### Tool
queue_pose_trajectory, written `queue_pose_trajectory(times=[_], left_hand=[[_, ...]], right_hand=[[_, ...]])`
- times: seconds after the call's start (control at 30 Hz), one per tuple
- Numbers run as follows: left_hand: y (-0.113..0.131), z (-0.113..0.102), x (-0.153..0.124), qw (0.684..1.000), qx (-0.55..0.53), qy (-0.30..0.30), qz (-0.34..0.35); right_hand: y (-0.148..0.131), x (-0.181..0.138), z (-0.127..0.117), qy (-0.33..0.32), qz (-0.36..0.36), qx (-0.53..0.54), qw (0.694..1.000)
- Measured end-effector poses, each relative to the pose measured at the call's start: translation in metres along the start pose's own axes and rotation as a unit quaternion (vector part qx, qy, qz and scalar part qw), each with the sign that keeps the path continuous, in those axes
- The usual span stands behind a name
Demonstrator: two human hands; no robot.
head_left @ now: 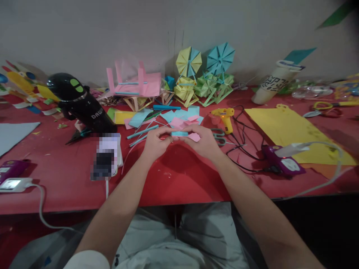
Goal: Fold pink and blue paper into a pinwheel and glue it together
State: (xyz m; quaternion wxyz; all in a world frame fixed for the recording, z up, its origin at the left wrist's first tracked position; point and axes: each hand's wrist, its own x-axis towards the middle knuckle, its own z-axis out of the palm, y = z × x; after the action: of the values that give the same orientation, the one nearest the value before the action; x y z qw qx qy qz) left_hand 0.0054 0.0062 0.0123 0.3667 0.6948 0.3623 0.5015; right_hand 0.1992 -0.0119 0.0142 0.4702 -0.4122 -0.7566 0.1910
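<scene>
Over the red table [70,175], my left hand [155,144] and my right hand [203,142] meet fingertip to fingertip. Both pinch a small folded blue paper strip [179,133], held level between them. A pink paper piece [194,137] sits under my right fingers. Loose pink and blue paper scraps [182,117] lie just beyond the hands, with thin blue rolled sticks [141,132] to their left.
A yellow glue gun [224,117] and scissors [220,136] lie right of my hands, beside black cords. A yellow sheet [291,129], purple power strip [283,162], black hair dryer [81,104], paper pinwheels [204,73] and a pink paper table model [134,82] stand around.
</scene>
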Motion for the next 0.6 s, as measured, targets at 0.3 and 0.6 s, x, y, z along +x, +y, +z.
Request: queue_pose_trajectory(times=[0.3,0.6], left_hand=[[0.0009,0.0006,-0.0006,1.0,0.01,0.006,-0.02],[0.0025,0.0001,0.0009,1.0,0.013,-0.015,-0.018]], right_hand=[[-0.003,0.0026,-0.0006,-0.029,-0.009,0.002,1.0],[0.0027,0.0016,-0.0052,-0.053,-0.006,0.056,0.997]])
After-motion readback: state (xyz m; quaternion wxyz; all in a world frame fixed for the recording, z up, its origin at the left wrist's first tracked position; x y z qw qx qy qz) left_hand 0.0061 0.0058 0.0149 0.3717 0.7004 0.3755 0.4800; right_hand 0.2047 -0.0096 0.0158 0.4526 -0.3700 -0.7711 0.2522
